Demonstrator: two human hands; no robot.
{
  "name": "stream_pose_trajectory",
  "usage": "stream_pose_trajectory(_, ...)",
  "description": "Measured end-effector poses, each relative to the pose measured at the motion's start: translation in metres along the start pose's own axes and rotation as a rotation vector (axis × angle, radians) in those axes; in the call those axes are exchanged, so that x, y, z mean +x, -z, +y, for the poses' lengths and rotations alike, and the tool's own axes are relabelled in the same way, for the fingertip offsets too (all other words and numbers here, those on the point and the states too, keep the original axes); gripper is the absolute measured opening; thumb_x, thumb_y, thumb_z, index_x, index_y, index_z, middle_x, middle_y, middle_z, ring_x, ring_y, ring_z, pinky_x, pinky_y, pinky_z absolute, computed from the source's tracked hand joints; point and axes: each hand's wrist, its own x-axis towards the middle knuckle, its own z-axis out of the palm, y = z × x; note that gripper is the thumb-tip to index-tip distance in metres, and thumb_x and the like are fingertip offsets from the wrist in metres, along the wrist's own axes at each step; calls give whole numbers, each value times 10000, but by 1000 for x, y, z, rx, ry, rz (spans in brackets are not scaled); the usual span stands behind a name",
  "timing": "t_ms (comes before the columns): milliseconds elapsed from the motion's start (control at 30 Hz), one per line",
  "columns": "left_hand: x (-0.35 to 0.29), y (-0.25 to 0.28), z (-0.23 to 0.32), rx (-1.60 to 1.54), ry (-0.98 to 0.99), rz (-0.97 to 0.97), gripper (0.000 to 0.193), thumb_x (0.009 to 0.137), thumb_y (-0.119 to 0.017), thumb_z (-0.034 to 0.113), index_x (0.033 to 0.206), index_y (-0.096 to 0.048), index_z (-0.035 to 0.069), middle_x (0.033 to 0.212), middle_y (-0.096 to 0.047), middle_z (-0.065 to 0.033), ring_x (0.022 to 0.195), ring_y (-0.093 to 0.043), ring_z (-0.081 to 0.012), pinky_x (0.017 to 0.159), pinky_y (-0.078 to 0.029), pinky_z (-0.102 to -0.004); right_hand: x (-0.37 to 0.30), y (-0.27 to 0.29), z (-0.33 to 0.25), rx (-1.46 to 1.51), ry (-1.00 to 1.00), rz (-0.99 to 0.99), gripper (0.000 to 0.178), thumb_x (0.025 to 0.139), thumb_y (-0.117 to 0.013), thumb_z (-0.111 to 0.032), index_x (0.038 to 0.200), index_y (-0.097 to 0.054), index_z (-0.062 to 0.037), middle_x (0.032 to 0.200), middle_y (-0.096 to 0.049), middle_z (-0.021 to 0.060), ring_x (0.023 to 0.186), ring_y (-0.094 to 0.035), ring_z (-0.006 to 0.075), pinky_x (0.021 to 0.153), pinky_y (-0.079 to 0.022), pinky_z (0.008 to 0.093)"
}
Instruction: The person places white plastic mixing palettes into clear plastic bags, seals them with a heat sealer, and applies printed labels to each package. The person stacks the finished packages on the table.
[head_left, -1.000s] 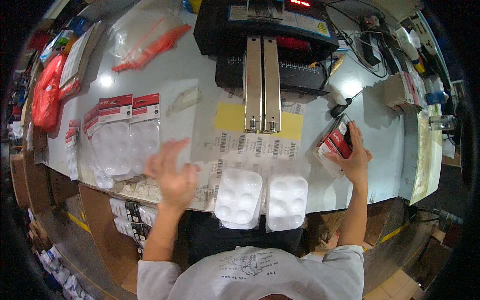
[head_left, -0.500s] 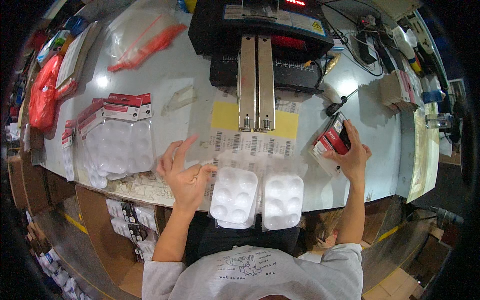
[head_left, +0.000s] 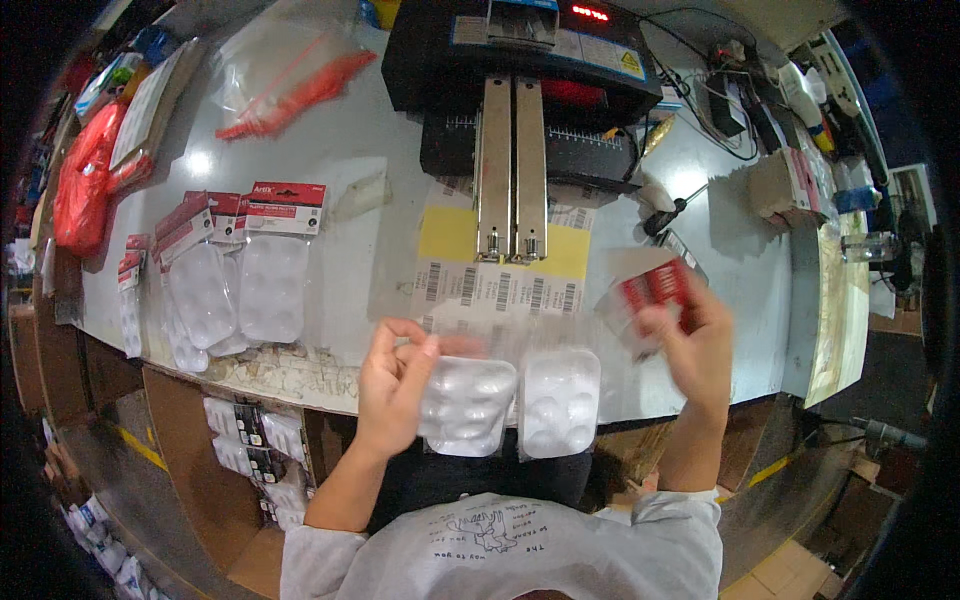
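My right hand (head_left: 692, 345) grips a red and white header card (head_left: 655, 288), smeared by motion, above the right part of the table. At the table's front edge lie two white plastic paint palettes in clear bags, side by side. My left hand (head_left: 395, 385) is at the upper left corner of the left palette (head_left: 465, 415); its thumb and fingers close on the clear bag's top, with one finger blurred across it. Beside it, the right palette (head_left: 560, 410) lies untouched. Near my right hand, a small stack of cards (head_left: 683, 255) rests on the table.
A black machine (head_left: 520, 45) with two metal arms (head_left: 512, 170) stands ahead, over barcode sheets (head_left: 500, 288). Bagged palettes with red headers (head_left: 275, 270) are piled at left. Red plastic bags (head_left: 90, 190) lie far left, a screwdriver (head_left: 675, 212) and card stacks (head_left: 790, 185) at right.
My right hand has lifted a header card off the stack. My left hand has moved right onto the left palette's bag. Another packaged palette now shows clearly on top of the left pile.
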Motion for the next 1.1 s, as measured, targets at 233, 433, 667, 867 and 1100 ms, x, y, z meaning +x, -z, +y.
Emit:
stream_pose_trajectory(233,-13,-27,13,279,-90,-56,138,932,-556,114,941,-637,2,837,-700,-58,747,-613,-74,665,-475,-214,6,-51,-40,-109,107,-449,318,764,-767,-250,888,-653,19,593,-577,74,510,-462,83,477,-394,255)
stream_pose_trajectory(433,-11,-25,10,472,-138,-43,130,913,-590,132,892,-644,16,626,-602,-53,548,-493,-61,507,-408,-237,14,-48,-37,-137,119,-597,315,790,-728,-301,888,-651,-12,613,-575,170,516,-552,314,503,-427,342)
stream_pose_trajectory(667,-7,-21,3,347,-145,125,197,931,-570,153,871,-650,-17,701,-601,-6,642,-486,-51,577,-399,-215,17,-44,-7,-37,0,-442,390,767,-757,-306,922,-659,38,696,-651,130,583,-628,198,580,-498,296)
stream_pose_trajectory(867,-3,-20,-10,243,-165,205,253,967,-514,180,863,-616,-27,742,-594,-4,680,-468,-55,633,-398,-212,-6,-44,12,467,-434,-551,229,885,-624,-127,949,-645,92,800,-668,119,629,-645,131,544,-520,231)
stream_pose_trajectory(1100,18,-23,-17,348,-130,216,266,991,-440,192,851,-531,-16,737,-549,-71,723,-470,-103,693,-415,-252,-2,-62,21,551,-605,-499,208,893,-605,-149,887,-631,57,746,-644,94,609,-638,129,533,-513,234)
